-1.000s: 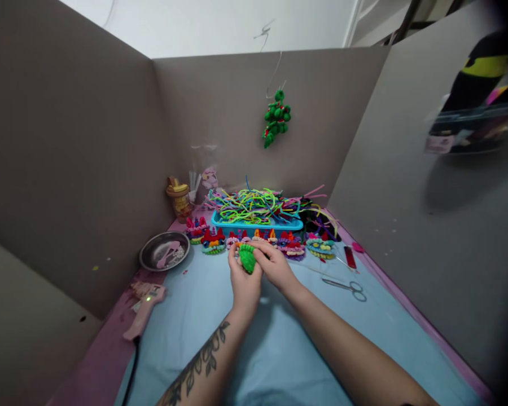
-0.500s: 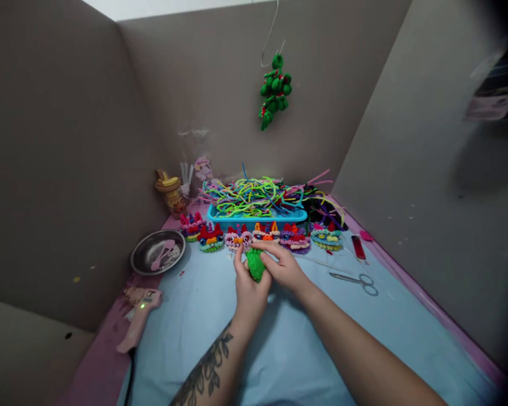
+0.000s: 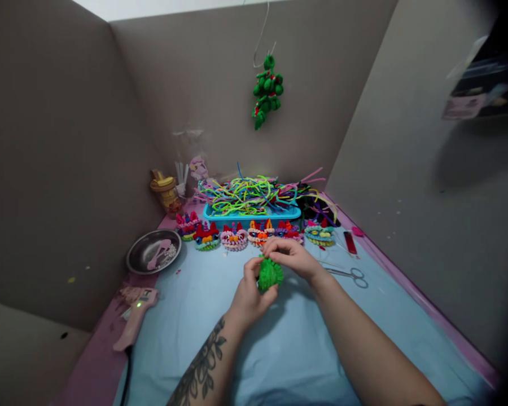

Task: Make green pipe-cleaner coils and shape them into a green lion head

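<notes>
My left hand (image 3: 249,299) is closed around a rounded, ridged green fuzzy piece (image 3: 271,274), with the thumb below and the fingers along its left side. At the top edge of that piece, the fingertips and thumb of my right hand (image 3: 294,258) are pinched together. Whatever lies directly under those fingertips is hidden. Just behind my hands stands a row of colorful fuzzy animal heads (image 3: 234,237), made of twisted pipe cleaners. My right hand partly covers one of them.
A blue tray (image 3: 254,217) heaped with pipe cleaners (image 3: 249,194) sits at the back. Left are a metal bowl (image 3: 135,254) and a pink glue gun (image 3: 134,322) with its light on. Scissors (image 3: 347,274) lie to the right. Green fuzzy decorations (image 3: 268,90) hang on the wall.
The green piece has been turned, so a rounder, ridged side shows. My right hand has shifted to its top edge, and both hands sit slightly farther right in view.
</notes>
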Demonstrator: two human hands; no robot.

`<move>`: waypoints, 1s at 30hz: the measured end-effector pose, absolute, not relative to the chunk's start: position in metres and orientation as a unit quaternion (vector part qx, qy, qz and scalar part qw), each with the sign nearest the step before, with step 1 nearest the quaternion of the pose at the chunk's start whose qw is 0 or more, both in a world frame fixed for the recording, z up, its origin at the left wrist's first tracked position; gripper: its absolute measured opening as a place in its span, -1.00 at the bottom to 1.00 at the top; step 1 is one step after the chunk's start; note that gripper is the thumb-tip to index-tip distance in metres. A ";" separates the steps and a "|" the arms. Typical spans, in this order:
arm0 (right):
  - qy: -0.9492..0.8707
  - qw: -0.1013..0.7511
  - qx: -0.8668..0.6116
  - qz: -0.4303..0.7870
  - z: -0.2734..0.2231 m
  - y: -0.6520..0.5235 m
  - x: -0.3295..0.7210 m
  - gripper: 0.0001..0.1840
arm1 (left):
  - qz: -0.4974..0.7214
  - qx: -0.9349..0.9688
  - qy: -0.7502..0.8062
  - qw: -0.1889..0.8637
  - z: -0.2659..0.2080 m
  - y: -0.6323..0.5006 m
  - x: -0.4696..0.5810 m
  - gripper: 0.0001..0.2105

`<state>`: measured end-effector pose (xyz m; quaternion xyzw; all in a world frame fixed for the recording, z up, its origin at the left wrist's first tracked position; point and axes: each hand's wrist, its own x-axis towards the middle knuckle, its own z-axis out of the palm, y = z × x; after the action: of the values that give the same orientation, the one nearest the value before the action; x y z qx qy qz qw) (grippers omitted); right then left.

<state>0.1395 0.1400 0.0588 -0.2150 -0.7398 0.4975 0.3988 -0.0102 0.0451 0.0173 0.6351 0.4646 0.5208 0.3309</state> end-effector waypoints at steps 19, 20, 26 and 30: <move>-0.756 0.326 -0.154 0.546 0.063 0.141 0.151 -0.68 | 0.495 0.693 0.432 0.297 0.012 0.038 -0.013 -0.58; -0.754 0.322 -0.153 0.552 0.063 0.141 0.151 -0.67 | 0.493 0.695 0.430 0.298 0.013 0.037 -0.013 -0.59; -0.759 0.271 -0.134 0.576 0.062 0.143 0.154 -0.62 | 0.487 0.708 0.426 0.284 0.017 0.032 -0.014 -0.64; -0.768 0.227 -0.120 0.587 0.068 0.143 0.156 -0.58 | 0.471 0.718 0.429 0.280 0.022 0.028 -0.018 -0.70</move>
<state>0.1561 0.1431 0.0681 -0.1204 -0.7676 0.5871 0.2273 -0.0182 0.0284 0.0218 0.7182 0.4291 0.4705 0.2805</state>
